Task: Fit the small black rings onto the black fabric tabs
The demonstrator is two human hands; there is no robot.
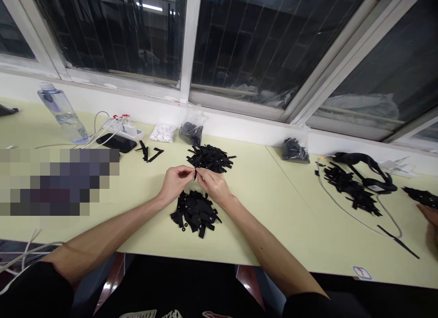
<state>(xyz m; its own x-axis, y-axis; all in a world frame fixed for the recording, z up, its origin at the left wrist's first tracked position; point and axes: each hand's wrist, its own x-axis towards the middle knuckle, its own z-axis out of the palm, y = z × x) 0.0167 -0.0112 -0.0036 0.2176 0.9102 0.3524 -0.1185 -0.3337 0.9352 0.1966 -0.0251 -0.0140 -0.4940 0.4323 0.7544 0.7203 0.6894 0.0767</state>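
**Both hands pinch one black strip between two piles**

The left hand (176, 181) and right hand (214, 185) meet over the middle of the table (267, 204). Both are closed on one small black strip (195, 173). Each grips it between thumb and forefinger with the other fingers curled in. A fingertip pinch seems to suit so small and limp a piece. The strip hangs between the two hands, lifted clear of the table.

At 12 o'clock from the hands, near them, lies the far pile (210, 158) of loose black strips. At 6 o'clock, just under the wrists, lies the near pile (195, 211), some pieces showing small white marks. The two heaps sit apart, likely so the lots do not mix, and both look within easy reach.

Further off at 12 o'clock a bag (190, 131) of dark parts leans by the window wall. Towards 10 o'clock are a phone (116, 142) and a bottle (61, 112), set back from the hands. At 3 o'clock, well apart, lies a third pile (349, 185), and another person's hand (429, 215) shows at the edge.
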